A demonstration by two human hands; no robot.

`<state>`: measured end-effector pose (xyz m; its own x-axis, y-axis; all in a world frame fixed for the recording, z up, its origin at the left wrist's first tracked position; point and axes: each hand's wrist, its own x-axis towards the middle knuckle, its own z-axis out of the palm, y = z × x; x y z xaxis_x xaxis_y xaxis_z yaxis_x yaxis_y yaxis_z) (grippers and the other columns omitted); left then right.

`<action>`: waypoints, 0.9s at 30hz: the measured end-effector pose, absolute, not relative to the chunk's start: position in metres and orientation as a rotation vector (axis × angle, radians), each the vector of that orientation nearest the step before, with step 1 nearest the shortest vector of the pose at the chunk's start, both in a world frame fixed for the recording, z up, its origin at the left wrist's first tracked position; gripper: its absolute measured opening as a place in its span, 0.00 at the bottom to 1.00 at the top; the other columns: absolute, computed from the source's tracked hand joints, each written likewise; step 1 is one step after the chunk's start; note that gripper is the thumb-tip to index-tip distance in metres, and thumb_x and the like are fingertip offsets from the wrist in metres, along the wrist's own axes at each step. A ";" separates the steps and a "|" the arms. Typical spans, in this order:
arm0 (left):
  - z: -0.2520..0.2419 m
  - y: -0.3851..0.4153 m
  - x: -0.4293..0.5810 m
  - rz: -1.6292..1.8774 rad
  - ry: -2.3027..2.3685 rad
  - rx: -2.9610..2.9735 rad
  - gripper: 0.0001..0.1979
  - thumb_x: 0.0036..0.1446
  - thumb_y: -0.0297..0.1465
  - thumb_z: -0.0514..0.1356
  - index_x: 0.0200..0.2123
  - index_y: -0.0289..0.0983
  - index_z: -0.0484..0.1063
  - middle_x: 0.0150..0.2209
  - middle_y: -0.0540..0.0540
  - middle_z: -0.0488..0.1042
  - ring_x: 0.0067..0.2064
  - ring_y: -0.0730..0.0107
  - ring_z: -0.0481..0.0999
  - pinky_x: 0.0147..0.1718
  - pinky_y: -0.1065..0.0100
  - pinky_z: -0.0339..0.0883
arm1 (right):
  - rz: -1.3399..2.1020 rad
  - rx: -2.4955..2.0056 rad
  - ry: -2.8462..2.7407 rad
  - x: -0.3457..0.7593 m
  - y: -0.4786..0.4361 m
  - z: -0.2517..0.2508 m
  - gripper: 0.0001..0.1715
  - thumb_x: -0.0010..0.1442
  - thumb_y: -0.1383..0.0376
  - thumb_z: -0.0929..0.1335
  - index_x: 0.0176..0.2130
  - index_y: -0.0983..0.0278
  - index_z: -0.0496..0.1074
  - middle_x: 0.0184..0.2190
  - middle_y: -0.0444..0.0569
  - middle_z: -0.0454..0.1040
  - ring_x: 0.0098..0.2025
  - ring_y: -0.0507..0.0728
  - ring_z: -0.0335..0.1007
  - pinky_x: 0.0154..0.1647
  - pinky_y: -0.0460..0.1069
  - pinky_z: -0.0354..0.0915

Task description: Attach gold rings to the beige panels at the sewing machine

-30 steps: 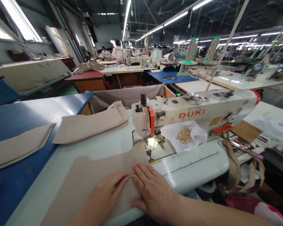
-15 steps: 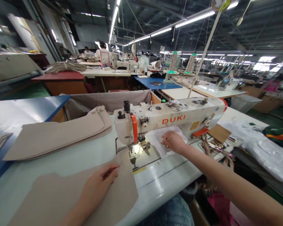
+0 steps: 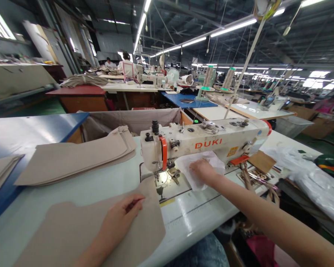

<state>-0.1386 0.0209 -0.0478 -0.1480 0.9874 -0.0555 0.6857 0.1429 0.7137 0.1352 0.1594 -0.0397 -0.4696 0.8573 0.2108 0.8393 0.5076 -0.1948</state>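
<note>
Fabric [image 3: 72,233] lies under the flat, released left hand [image 3: 122,218]; outstretched right hand [image 3: 202,170] touches cloth [image 3: 195,183], grip unclear.

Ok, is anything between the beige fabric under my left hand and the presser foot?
Nothing visible: the beige fabric under the left hand reaches the presser foot; the right hand rests aside on the white cloth.

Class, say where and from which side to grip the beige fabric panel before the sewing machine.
Likely its near right corner, from the right: the beige fabric panel lies flat, that corner is bare, and the left hand presses farther up.
</note>
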 end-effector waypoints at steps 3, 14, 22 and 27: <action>-0.049 0.020 -0.139 0.766 1.878 1.572 0.14 0.51 0.39 0.53 0.33 0.42 0.76 0.27 0.52 0.78 0.31 0.64 0.76 0.32 0.68 0.67 | 0.178 -1.371 -2.422 0.136 0.148 -0.031 0.15 0.55 0.77 0.63 0.32 0.66 0.77 0.33 0.51 0.80 0.36 0.57 0.75 0.40 0.48 0.67; -0.044 0.004 -0.121 0.969 1.751 1.511 0.13 0.51 0.39 0.55 0.31 0.41 0.77 0.25 0.51 0.77 0.29 0.65 0.74 0.31 0.68 0.67 | 0.844 -0.986 -1.869 0.114 0.069 -0.032 0.06 0.55 0.67 0.68 0.32 0.62 0.77 0.30 0.47 0.79 0.33 0.55 0.75 0.36 0.47 0.69; -0.028 -0.022 -0.099 1.133 1.631 1.394 0.09 0.51 0.35 0.57 0.30 0.41 0.77 0.25 0.51 0.77 0.27 0.70 0.73 0.30 0.71 0.67 | 1.417 -0.901 -1.655 0.073 0.035 -0.040 0.06 0.53 0.62 0.71 0.31 0.62 0.78 0.29 0.47 0.78 0.31 0.53 0.73 0.34 0.46 0.67; -0.027 -0.026 -0.108 1.138 1.502 1.203 0.08 0.49 0.35 0.59 0.28 0.39 0.76 0.22 0.51 0.74 0.26 0.70 0.72 0.29 0.71 0.66 | 1.760 -0.906 -1.462 0.069 0.037 -0.033 0.12 0.46 0.58 0.75 0.30 0.64 0.77 0.25 0.45 0.78 0.29 0.53 0.73 0.33 0.47 0.68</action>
<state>-0.1075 -0.0257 -0.0273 -0.1486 0.9851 -0.0863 0.1836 0.1132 0.9764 0.0687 0.0371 -0.0334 -0.5362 0.8389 -0.0937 -0.0613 -0.1494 -0.9869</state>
